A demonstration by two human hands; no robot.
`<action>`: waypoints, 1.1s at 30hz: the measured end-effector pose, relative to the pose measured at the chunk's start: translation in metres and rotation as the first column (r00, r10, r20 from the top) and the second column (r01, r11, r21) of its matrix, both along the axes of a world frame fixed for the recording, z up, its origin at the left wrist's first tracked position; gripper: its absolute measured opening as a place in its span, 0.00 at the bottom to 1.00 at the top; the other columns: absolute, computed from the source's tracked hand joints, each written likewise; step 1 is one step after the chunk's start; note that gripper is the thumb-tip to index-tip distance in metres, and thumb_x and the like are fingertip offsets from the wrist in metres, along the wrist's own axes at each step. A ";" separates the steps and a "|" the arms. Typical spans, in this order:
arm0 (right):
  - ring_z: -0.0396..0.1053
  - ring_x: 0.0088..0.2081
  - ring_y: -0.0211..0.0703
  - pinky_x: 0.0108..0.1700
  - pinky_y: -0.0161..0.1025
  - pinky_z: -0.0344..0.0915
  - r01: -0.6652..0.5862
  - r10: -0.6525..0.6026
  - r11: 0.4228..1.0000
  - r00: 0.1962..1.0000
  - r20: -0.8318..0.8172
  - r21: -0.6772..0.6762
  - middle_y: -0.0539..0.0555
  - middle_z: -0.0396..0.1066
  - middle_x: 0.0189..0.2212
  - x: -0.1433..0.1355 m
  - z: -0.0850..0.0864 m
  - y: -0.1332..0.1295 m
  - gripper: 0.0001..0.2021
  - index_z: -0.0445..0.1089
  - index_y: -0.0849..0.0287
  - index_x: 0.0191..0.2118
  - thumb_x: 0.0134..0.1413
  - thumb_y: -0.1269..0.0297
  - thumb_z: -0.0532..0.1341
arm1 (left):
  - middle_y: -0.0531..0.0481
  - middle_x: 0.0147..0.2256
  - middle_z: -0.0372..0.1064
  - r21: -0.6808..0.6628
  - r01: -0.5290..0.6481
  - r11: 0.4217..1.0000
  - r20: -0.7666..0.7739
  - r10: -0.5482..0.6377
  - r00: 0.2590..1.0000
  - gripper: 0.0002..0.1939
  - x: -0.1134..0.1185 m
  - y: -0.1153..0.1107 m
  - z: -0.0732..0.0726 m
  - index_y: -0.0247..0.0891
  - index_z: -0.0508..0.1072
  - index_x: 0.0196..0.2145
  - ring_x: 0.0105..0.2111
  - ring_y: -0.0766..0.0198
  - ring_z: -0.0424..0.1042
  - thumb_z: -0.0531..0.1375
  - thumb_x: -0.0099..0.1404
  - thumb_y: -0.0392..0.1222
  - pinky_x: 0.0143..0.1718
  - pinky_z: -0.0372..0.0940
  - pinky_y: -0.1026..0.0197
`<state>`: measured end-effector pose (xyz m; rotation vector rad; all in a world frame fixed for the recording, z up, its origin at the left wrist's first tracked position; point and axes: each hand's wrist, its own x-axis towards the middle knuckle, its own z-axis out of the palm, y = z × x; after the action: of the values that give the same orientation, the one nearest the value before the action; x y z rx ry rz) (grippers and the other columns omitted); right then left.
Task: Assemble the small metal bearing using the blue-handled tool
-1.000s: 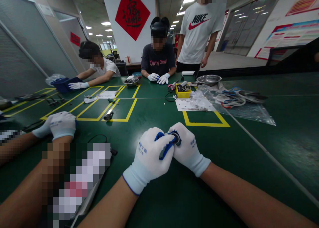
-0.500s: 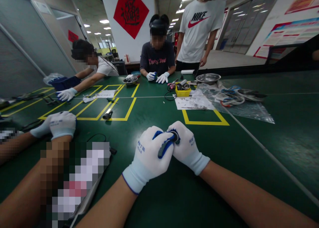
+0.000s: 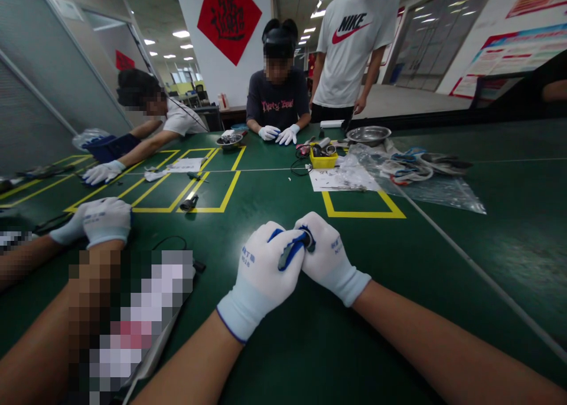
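In white gloves with blue palms, my left hand (image 3: pixel 268 266) and my right hand (image 3: pixel 330 256) meet over the middle of the green table. A small dark round part (image 3: pixel 309 238) sits mostly inside my right hand, with only its end showing. The thumb and fingers of my left hand close on that end. Most of the part is hidden by the gloves, so its kind does not show.
A person's gloved hands (image 3: pixel 100 221) rest at the left, near a pixelated pale object (image 3: pixel 150 310). A black flashlight-like piece (image 3: pixel 189 202) lies inside yellow tape. Farther off are a yellow bin (image 3: pixel 323 159), a metal bowl (image 3: pixel 369 134), and plastic bags (image 3: pixel 436 192).
My hands stay together, with the left thumb now covering more of the dark part's end. The co-worker's hand at the far left has slid leftward along the table.
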<state>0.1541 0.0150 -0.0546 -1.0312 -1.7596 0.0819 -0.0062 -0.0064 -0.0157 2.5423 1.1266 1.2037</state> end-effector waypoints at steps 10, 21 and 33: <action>0.65 0.29 0.43 0.32 0.40 0.62 -0.011 0.011 1.000 0.999 0.030 -0.016 0.49 0.64 0.28 0.001 0.000 0.000 0.08 0.61 0.53 0.34 0.54 0.72 0.60 | 0.49 0.37 0.74 -0.060 -0.011 0.998 0.025 0.013 1.000 0.05 -0.004 0.003 0.004 0.39 0.80 0.42 0.36 0.60 0.76 0.65 0.68 0.36 0.37 0.73 0.57; 0.67 0.29 0.44 0.32 0.39 0.62 -0.049 0.051 0.997 0.998 0.024 -0.061 0.50 0.65 0.28 0.002 0.000 0.000 0.08 0.62 0.53 0.33 0.50 0.74 0.60 | 0.46 0.39 0.74 -0.053 0.078 0.996 -0.080 -0.082 0.993 0.10 -0.010 0.005 0.009 0.40 0.79 0.46 0.38 0.58 0.75 0.61 0.69 0.35 0.39 0.72 0.55; 0.67 0.29 0.43 0.31 0.39 0.63 -0.124 0.130 0.981 0.991 0.030 -0.152 0.50 0.68 0.28 0.004 0.003 -0.001 0.06 0.63 0.53 0.31 0.53 0.71 0.61 | 0.43 0.42 0.72 -0.087 0.129 0.988 -0.152 -0.141 0.978 0.11 -0.012 0.006 0.011 0.39 0.77 0.46 0.41 0.54 0.73 0.60 0.66 0.36 0.42 0.72 0.51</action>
<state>0.1579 0.0141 -0.0521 -1.0321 -1.8774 0.2789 -0.0186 -0.0006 -0.0042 2.6448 0.9892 0.9244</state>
